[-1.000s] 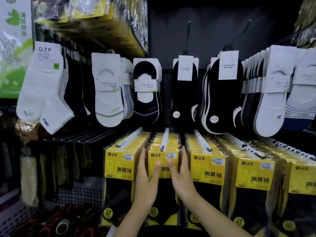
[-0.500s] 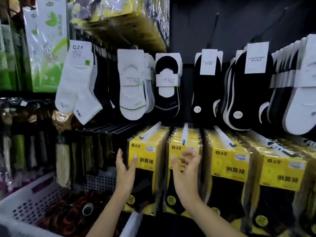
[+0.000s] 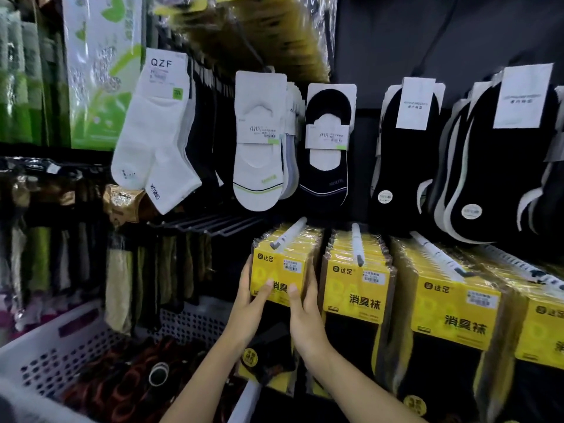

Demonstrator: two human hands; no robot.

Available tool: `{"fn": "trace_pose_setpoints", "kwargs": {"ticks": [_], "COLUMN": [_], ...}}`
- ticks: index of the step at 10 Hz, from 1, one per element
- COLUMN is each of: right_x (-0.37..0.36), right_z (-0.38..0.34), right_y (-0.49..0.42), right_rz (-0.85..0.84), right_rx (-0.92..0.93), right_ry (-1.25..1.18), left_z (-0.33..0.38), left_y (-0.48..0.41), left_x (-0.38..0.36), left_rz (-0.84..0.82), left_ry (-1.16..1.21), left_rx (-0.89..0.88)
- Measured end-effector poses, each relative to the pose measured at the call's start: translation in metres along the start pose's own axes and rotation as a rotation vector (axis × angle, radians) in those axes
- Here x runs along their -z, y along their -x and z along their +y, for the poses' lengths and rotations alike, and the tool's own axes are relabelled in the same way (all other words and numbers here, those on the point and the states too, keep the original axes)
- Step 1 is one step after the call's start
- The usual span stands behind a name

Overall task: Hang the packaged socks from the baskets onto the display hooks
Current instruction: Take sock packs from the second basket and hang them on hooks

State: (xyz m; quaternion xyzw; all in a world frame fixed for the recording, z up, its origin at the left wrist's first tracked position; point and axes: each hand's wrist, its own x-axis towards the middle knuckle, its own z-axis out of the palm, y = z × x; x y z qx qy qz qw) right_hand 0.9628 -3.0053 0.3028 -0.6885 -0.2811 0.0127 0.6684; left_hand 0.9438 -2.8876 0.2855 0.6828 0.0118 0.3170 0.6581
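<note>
Head: sock pack [image 3: 282, 268] partly behind hands [image 3: 250, 305] [image 3: 305, 320]

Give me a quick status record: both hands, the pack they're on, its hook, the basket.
left hand: grips the left edge of the leftmost yellow sock pack, thumb on its front
right hand: grips the same pack's right edge, thumb on front
white hook: runs over that stack, tip showing in front
basket: white, perforated, lower left, dark items inside

Single head-worn wide-angle view, facing forward, slightly down, close to display hooks [image 3: 356, 244].
</note>
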Motion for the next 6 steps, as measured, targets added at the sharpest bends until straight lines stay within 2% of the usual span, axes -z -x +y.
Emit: {"fn": "trace_pose_setpoints", "kwargs": {"ticks": [4,5,6], "right_x": [0.002,0.009,0.02], "right_z": [-0.002,-0.009,-0.021], "right_y": [0.014,0.027,0.049], "right_rz": [0.042,-0.009,-0.113], "right_rx": [0.016,-0.039,-0.123], "right_ry": [0.006,0.072,0.101], "left_z": [-0.005,-0.006,-0.019], "left_y": [0.035,0.061,0.105], "left_x": [0.0,0.002,-0.004], "left_rz": [0.101,0.181,0.394], "left_ry": [-0.09,-0.118,-0.175], "left_rx": [0.021,0.077,0.213]}}
